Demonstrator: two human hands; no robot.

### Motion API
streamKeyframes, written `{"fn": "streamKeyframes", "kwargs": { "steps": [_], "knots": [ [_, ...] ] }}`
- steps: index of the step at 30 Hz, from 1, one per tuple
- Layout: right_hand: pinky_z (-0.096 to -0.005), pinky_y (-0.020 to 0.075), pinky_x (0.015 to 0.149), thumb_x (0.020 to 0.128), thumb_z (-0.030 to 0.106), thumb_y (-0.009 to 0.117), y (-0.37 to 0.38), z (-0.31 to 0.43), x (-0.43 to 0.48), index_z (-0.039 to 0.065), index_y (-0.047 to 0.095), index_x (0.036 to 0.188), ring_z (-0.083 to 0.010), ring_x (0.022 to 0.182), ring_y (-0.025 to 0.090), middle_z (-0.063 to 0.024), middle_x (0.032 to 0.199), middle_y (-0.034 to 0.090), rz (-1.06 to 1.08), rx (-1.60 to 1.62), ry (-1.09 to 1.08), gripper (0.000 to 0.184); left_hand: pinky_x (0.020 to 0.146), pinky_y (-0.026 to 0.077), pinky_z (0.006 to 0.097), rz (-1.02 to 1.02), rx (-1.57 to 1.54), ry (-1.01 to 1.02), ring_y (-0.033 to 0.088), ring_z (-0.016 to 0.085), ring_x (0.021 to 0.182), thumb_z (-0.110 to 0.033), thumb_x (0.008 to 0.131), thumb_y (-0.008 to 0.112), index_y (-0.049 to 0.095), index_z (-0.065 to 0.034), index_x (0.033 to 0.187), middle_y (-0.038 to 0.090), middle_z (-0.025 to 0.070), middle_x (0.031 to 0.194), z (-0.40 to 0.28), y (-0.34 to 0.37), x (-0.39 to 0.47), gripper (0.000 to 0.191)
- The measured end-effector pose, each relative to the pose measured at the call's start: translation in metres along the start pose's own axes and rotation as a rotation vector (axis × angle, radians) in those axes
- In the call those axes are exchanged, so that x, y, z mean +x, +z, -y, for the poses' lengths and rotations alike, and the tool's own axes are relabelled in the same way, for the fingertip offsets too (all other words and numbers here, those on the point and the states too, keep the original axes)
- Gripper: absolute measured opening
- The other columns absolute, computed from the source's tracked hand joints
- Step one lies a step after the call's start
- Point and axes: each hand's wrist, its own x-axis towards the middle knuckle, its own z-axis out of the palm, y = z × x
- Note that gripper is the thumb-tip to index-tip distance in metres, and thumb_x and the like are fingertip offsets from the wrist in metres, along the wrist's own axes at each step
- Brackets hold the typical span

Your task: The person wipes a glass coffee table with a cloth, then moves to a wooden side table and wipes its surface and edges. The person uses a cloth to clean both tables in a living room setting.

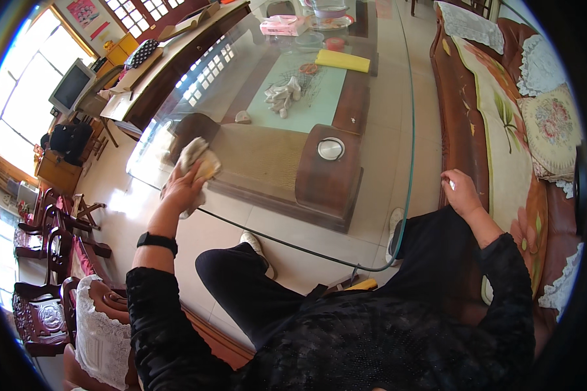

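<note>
My left hand (183, 188) grips a crumpled, light-coloured cloth (203, 159) at the near left edge of the glass tabletop (254, 200). Part of the cloth hangs below the hand, by the edge. My right hand (462, 190) is off the table, above my right thigh beside the sofa. Its fingers are curled, and a small white spot shows at them; whether it holds anything I cannot tell. Pale crumpled gloves (283, 95) and orange-handled scissors (308, 68) lie farther off at the middle of the table, near a folded yellow cloth (342, 61).
A pink tissue box (282, 25), a red round item (335, 44) and glass dishes stand at the table's far end. A brown leather sofa (455, 122) runs along the right. Carved wooden chairs (44, 313) stand at the left, and a long desk (176, 63) beyond.
</note>
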Motion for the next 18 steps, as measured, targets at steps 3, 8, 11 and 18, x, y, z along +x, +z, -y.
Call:
{"fn": "streamKeyframes", "kwargs": {
  "steps": [3, 8, 11, 18],
  "knots": [
    [-0.0423, 0.0507, 0.079, 0.081, 0.006, 0.063, 0.004, -0.003, 0.003, -0.002, 0.065, 0.095, -0.0394, 0.089, 0.063, -0.0201, 0.091, 0.064, 0.021, -0.018, -0.029, 0.016, 0.117, 0.026, 0.0465, -0.038, -0.053, -0.11, 0.025, 0.038, 0.144, -0.049, 0.095, 0.051, 0.038, -0.0375, 0.15, 0.022, 0.0192, 0.157, 0.032, 0.018, -0.009, 0.058],
    [-0.0442, 0.0504, 0.079, 0.08, 0.005, 0.064, 0.012, -0.007, 0.006, 0.0, 0.065, 0.093, -0.0407, 0.09, 0.062, -0.0206, 0.09, 0.063, 0.022, -0.085, -0.081, 0.015, 0.12, 0.013, 0.0506, -0.158, -0.049, 0.008, 0.018, 0.041, 0.146, -0.05, 0.096, 0.047, 0.042, -0.0307, 0.149, 0.025, 0.0232, 0.156, 0.048, 0.043, -0.002, 0.057],
    [-0.0452, 0.0505, 0.079, 0.08, 0.005, 0.064, 0.015, -0.007, 0.008, -0.001, 0.065, 0.093, -0.0416, 0.09, 0.062, -0.0213, 0.09, 0.064, 0.027, -0.114, -0.122, 0.015, 0.119, 0.009, 0.0536, -0.177, -0.047, 0.006, 0.016, 0.042, 0.146, -0.052, 0.096, 0.046, 0.042, -0.0314, 0.149, 0.022, 0.0226, 0.158, 0.047, 0.047, -0.002, 0.057],
    [-0.0444, 0.0506, 0.081, 0.079, 0.002, 0.065, 0.014, -0.007, 0.006, -0.002, 0.063, 0.091, -0.0419, 0.091, 0.062, -0.0213, 0.091, 0.065, 0.038, -0.062, -0.06, 0.013, 0.118, 0.019, 0.0495, -0.195, -0.102, -0.109, 0.02, 0.047, 0.141, -0.05, 0.095, 0.05, 0.045, -0.0368, 0.146, 0.019, 0.0199, 0.159, 0.027, 0.039, -0.014, 0.053]
  ]
}}
